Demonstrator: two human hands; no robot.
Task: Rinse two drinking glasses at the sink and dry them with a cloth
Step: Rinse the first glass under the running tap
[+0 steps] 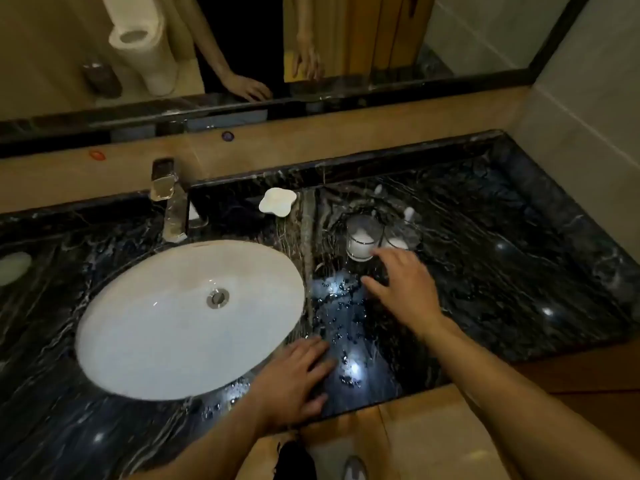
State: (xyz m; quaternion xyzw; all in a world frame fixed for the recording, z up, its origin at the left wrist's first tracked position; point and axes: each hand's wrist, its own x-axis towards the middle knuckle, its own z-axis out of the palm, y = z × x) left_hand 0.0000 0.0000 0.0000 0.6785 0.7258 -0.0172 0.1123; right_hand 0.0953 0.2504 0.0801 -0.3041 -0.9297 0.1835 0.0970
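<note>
Two drinking glasses wait for you on the far right of the dark marble counter [502,271], so read the scene from the left. First comes the faucet [171,199] at the far edge, then the white oval sink [138,323] below it, dry-looking with its drain showing. Your left hand [294,382] rests flat on the wet counter just right of the basin's near rim, fingers straight, holding nothing. Further right and farther away, your right hand [401,289] hangs spread and empty, fingertips pointing at the left glass [362,240], which lies just beyond them; the right glass [400,237] stands beside it, nearly touching. Your right hand is plainly the nearer one. Both glasses stand upright, clear-walled with pale, whitish bottoms; whether they hold anything I cannot tell. No cloth is visible.
</note>
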